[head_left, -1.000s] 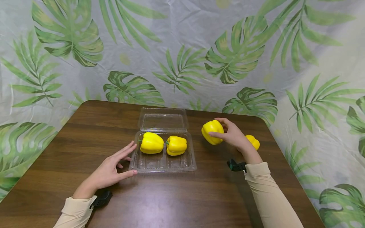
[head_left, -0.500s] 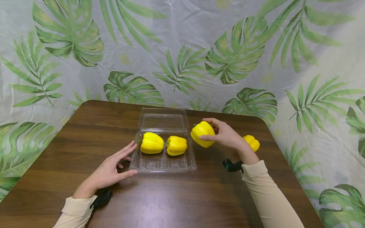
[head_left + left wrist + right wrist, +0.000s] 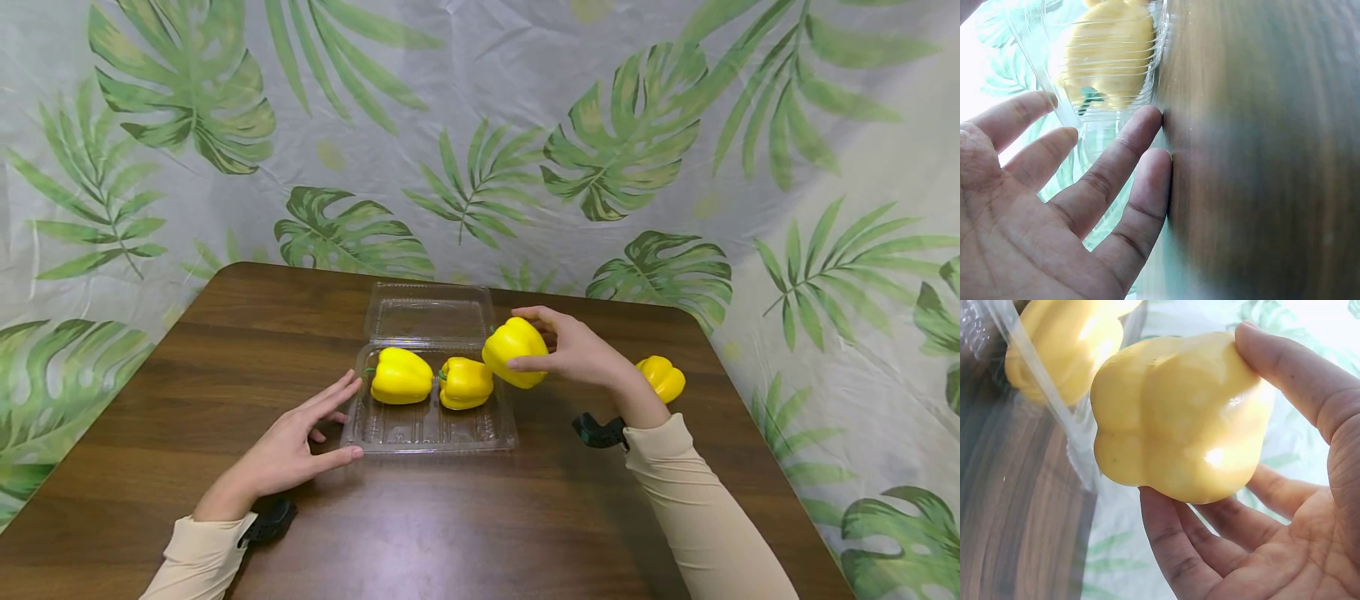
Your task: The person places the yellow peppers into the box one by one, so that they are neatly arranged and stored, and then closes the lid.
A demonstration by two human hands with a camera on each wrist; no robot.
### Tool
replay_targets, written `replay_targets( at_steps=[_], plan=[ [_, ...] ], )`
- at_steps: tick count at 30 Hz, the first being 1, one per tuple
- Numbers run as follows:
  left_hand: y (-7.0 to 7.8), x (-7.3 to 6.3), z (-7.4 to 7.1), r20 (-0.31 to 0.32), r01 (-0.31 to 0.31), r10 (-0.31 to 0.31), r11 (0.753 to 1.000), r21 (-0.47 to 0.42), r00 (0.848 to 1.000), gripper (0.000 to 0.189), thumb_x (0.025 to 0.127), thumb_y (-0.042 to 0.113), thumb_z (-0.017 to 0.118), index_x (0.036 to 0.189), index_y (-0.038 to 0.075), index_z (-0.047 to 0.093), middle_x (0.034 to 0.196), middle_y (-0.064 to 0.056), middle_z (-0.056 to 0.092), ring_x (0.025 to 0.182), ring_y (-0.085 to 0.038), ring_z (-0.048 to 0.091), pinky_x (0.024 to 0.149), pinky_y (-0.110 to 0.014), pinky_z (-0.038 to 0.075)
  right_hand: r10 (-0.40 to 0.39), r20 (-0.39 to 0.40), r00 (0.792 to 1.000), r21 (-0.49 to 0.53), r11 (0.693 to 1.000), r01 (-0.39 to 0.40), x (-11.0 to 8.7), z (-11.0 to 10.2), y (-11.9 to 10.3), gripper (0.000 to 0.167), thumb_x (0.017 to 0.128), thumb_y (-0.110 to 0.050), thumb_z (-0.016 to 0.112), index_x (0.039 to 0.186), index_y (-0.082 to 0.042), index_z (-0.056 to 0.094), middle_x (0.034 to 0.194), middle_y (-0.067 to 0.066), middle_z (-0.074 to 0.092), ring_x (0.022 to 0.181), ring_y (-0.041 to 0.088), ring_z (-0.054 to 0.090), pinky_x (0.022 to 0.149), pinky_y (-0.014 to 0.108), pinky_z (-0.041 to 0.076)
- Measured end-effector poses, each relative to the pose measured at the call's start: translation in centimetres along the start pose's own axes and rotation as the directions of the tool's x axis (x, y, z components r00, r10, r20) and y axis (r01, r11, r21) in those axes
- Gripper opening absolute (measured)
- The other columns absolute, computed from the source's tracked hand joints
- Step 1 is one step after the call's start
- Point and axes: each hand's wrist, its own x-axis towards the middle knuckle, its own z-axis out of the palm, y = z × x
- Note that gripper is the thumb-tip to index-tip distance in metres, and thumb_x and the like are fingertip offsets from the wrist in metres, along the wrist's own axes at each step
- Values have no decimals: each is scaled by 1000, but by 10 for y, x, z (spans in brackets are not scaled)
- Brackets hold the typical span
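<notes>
My right hand (image 3: 581, 350) grips a yellow bell pepper (image 3: 516, 352) between thumb and fingers, raised at the right edge of a clear plastic clamshell box (image 3: 431, 435). In the right wrist view the held pepper (image 3: 1179, 419) shows its lobed end. Two more yellow bell peppers, a left one (image 3: 401, 377) and a right one (image 3: 465, 383), lie side by side in the box's far half. My left hand (image 3: 281, 454) rests at the box's left side with fingers spread. In the left wrist view its fingertips (image 3: 1147, 119) touch the table and the box's edge.
Another yellow bell pepper (image 3: 662, 379) lies on the wooden table (image 3: 450, 525) at the right, partly behind my right forearm. The box's lid (image 3: 431, 312) lies folded back toward the table's far edge. A leaf-patterned cloth (image 3: 480, 150) hangs behind the table.
My right hand has moved left with the held bell pepper, from over the table to the box's right edge. The left hand and the box have stayed in place.
</notes>
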Motion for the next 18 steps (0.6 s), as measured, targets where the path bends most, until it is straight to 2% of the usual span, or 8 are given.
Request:
replay_targets(
  at_steps=[8,18],
  plan=[
    [0,1,0,-1,-2,2,1000,2,1000,88,93,34,85,167,19,41,177,-14,30,115,-23,74,79,-28,56,-23,17,1000,30,999,23,2,11,-13,81,93,-31,86,160,-9,45,148,13,62,130,32,65,108,50,56],
    [-2,0,1,-9,-9,9,1000,6,1000,88,93,34,86,167,19,42,177,-12,32,114,-18,73,78,-27,56,-40,57,998,31,999,39,7,30,-20,78,92,-33,87,157,-14,50,144,8,64,128,29,65,105,46,57]
  ],
)
